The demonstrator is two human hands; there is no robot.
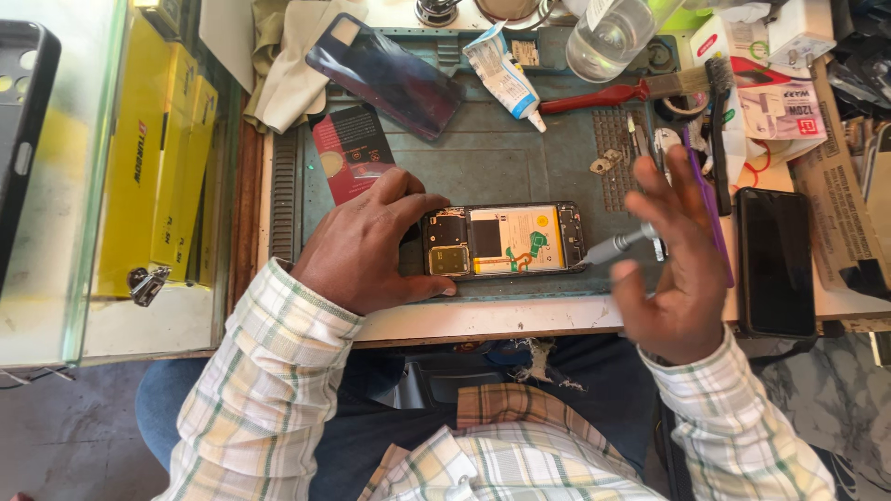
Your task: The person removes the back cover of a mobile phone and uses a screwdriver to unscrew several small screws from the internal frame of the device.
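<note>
An opened phone [506, 240] with its back off lies on a grey-green work mat [501, 158], showing a yellow-white battery and circuit boards. My left hand [371, 243] grips the phone's left end, thumb along its near edge. My right hand [677, 264] holds a small grey screwdriver [617, 246] whose tip touches the phone's lower right corner; its other fingers are spread.
A dark phone back cover [385, 74], a glue tube [506, 79], a red-handled brush [622, 93], a clear bottle [608, 37] and a purple tool [710, 209] lie at the mat's far side. A black phone [778, 260] rests right. Yellow boxes [167, 158] stand left behind glass.
</note>
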